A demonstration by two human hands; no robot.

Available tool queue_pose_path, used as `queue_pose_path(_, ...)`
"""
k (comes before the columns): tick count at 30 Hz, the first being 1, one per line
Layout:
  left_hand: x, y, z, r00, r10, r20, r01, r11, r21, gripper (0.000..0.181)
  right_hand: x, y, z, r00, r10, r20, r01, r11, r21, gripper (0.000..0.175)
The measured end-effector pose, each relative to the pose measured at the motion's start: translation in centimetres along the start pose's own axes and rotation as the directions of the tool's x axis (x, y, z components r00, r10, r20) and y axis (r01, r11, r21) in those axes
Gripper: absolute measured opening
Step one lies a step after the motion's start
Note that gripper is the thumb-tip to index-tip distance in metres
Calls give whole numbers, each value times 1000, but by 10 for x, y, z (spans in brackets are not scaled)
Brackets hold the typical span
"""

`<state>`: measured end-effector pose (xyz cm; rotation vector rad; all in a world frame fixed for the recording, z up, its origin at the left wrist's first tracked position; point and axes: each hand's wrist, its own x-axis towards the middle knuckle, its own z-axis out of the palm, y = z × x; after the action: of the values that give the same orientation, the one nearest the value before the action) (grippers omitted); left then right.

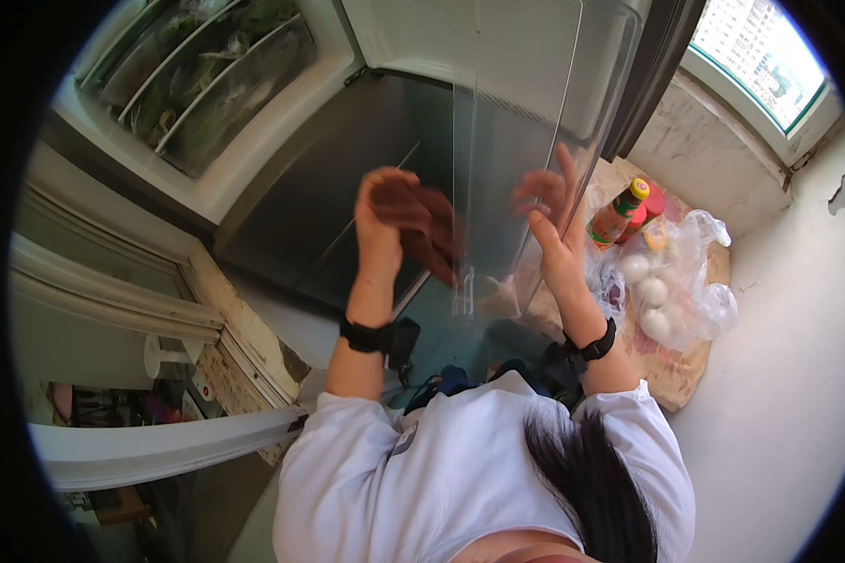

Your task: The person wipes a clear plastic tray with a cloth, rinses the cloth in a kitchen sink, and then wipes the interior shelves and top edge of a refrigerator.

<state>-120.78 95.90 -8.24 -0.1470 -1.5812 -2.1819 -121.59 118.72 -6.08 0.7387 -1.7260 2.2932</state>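
In front of me a clear plastic drawer or bin (517,134) stands lengthwise, its far end running out of the top of the view. My right hand (560,225) holds its right edge, and some fingers show through the plastic. A crumpled dark reddish-brown cloth (426,222) is in my left hand (384,218), close to the bin's left side; it is blurred. Beyond both hands the refrigerator (204,204) stands open, with leafy vegetables and bags in its clear compartments (211,77). Below that is a dark, glossy lower door panel (324,169).
To the right, a low surface with a patterned cover (676,380) bears a yellow-capped bottle (616,214), red-lidded jars (651,200) and a plastic bag of white eggs or similar round items (655,292). A window (760,63) and a white wall (781,338) bound that side. A sliding door frame (113,281) lies left.
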Motion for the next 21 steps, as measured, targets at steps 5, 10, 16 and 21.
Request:
queue_pose_path(5,55,64,36,965,205,-164,-227,965,-129,25,-2,-10,17,992,-104,70,119,959,-256,72)
queue_pose_path(10,68,86,73,948,318,9,-317,947,-41,24,-8,-7,27,990,-127,68,139,965,-224,71)
queue_pose_path(16,20,62,84,985,161,55,-159,986,-45,26,-13,-11,19,993,-119,12,119,989,-93,66)
queue_pose_path(21,10,56,83,963,229,139,-245,963,109,28,-14,-12,11,987,-161,9,161,982,-100,57)
